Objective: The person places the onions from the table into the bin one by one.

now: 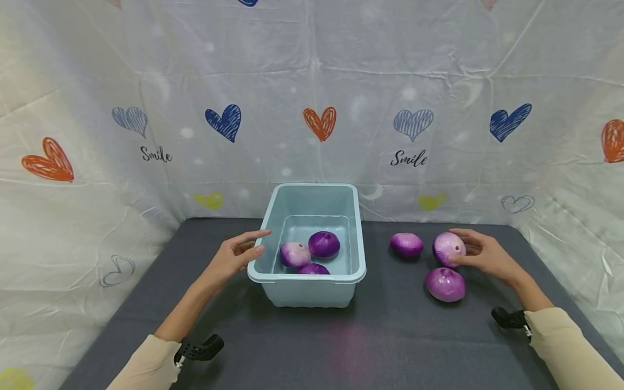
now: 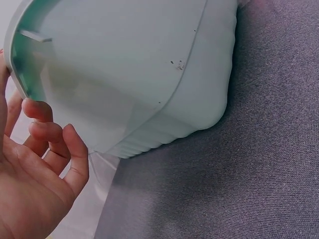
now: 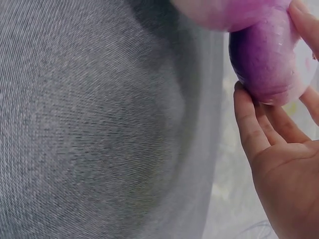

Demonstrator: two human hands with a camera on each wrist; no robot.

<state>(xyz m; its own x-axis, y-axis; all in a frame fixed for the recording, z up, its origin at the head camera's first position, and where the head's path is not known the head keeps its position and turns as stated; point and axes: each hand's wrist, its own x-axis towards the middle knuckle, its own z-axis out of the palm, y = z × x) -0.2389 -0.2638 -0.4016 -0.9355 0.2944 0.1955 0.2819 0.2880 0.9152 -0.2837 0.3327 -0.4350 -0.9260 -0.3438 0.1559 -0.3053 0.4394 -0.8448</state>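
Note:
My right hand [image 1: 489, 254] grips a red onion [image 1: 448, 249], its thumb in front and the fingers behind. In the right wrist view that onion [image 3: 266, 62] lies between thumb and fingertips. Another red onion [image 1: 446, 285] sits just in front of it, and one more onion [image 1: 407, 245] lies to its left. My left hand [image 1: 233, 255] is at the left rim of a pale blue plastic bin [image 1: 312, 293]. Its index finger reaches straight over the rim, while the other fingers curve loosely outside. Inside the bin lie three red onions [image 1: 324, 245].
A dark grey cloth [image 1: 390, 346] covers the table under the bin and onions. Behind and at both sides hangs a white curtain [image 1: 273, 65] printed with hearts. Black straps [image 1: 200, 348] circle both wrists at the cream sleeves.

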